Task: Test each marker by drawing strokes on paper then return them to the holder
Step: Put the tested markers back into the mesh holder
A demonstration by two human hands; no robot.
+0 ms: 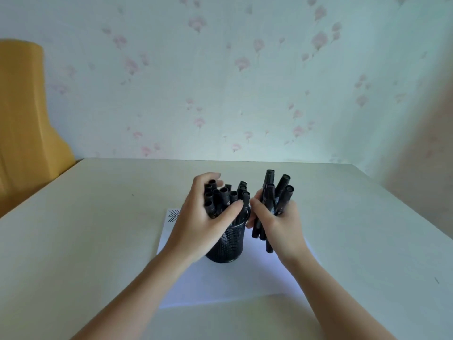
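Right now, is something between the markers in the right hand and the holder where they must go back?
Yes. The left hand grips a bunch of black markers standing in the black mesh holder, covering most of its mouth. The right hand holds its black marker bundle beside the holder.

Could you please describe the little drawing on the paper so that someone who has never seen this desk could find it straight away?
Start at the pale table and find the white sheet of paper lying under the black mesh holder. Follow the sheet to its far left corner, just beyond the left hand. There sits the drawing: black strokes fanned out like a feather, the only ink visible on the sheet.
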